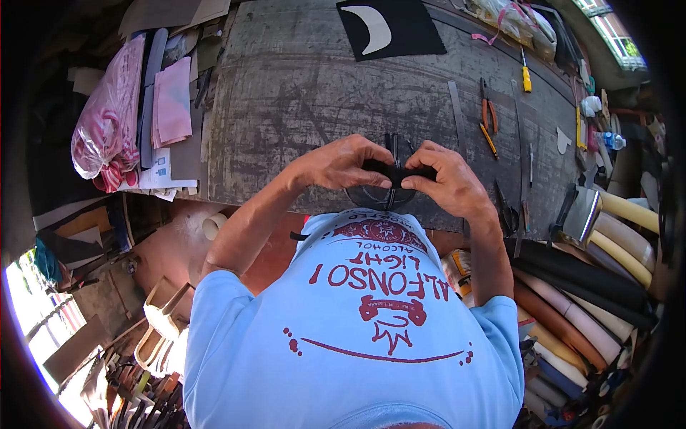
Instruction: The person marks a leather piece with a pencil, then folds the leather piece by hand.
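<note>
My left hand [348,163] and my right hand [444,179] meet at the worktable's near edge. Both are closed, thumbs and fingers pinching a dark black strap-like piece [395,174] from either side. A thin, upright black strip [391,145] crosses it between my hands. Just below, close to my shirt, lies a dark rounded piece [371,196], partly covered by my fingers. The exact kind of these black pieces cannot be made out.
The scuffed worktable [286,93] carries a black sheet [421,32] with a white crescent [373,28]. To the right lie orange-handled pliers [488,114], a yellow screwdriver [527,77], metal rulers [456,114] and scissors [507,214]. Material rolls [572,314] stand lower right.
</note>
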{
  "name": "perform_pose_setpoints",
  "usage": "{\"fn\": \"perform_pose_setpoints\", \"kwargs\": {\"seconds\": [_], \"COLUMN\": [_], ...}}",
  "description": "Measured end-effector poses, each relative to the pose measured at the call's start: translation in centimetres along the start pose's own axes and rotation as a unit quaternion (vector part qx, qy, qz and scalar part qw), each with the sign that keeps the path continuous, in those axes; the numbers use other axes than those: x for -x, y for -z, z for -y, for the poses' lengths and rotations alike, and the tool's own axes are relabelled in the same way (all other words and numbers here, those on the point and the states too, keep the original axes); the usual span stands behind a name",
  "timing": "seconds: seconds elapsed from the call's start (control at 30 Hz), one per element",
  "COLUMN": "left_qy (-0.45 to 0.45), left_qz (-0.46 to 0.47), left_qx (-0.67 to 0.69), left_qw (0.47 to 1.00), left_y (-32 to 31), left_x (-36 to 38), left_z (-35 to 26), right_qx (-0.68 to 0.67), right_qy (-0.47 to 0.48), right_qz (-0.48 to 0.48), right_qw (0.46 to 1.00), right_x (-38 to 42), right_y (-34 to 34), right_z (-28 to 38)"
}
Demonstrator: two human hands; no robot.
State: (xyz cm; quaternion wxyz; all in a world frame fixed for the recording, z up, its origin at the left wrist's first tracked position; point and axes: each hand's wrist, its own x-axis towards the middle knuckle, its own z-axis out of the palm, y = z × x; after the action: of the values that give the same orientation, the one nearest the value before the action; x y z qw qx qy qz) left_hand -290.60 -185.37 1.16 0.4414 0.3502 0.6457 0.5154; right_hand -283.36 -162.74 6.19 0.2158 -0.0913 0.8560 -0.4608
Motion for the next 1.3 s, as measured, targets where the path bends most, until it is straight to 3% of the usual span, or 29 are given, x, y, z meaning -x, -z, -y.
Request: {"fn": "perform_pose_setpoints", "kwargs": {"seconds": [0.2,0.3,0.5,0.6,0.7,0.8,0.9,1.0,1.1,1.3], "left_qy": [-0.089,-0.088,-0.096,-0.159,-0.129,-0.122,-0.117,-0.099,-0.092,-0.072], "left_qz": [-0.094,-0.112,-0.112,-0.114,-0.099,-0.117,-0.130,-0.108,-0.107,-0.110], "left_qx": [-0.075,-0.104,-0.124,-0.147,-0.114,-0.103,-0.084,-0.088,-0.070,-0.067], "left_qw": [0.989,0.984,0.981,0.970,0.980,0.980,0.981,0.985,0.988,0.989], "left_y": [-0.9,-1.2,-1.9,-1.8,-1.5,-1.2,-1.2,-0.5,-0.2,0.3], "left_x": [0.0,0.1,1.1,1.6,2.2,2.7,2.8,2.9,3.1,3.2], "left_z": [-0.3,-0.9,-2.0,-2.2,-2.6,-2.8,-2.2,-2.3,-2.2,-2.4], "right_qx": [0.033,0.051,0.048,0.026,-0.022,0.002,-0.086,-0.060,-0.058,-0.012], "right_qy": [0.017,0.038,0.036,0.053,0.029,0.074,-0.080,-0.084,0.037,0.036], "right_qz": [-0.031,-0.040,0.041,0.126,0.148,0.104,0.136,0.139,0.087,0.078], "right_qw": [0.999,0.997,0.997,0.990,0.988,0.992,0.984,0.985,0.994,0.996], "right_x": [0.0,0.0,0.4,0.2,0.4,0.6,0.8,0.8,0.9,0.8], "right_y": [-0.5,-0.7,0.8,2.1,2.6,2.3,2.8,3.3,2.7,2.9], "right_z": [0.0,0.1,0.3,-0.4,-0.2,-1.2,0.2,0.8,-0.6,-0.5]}}
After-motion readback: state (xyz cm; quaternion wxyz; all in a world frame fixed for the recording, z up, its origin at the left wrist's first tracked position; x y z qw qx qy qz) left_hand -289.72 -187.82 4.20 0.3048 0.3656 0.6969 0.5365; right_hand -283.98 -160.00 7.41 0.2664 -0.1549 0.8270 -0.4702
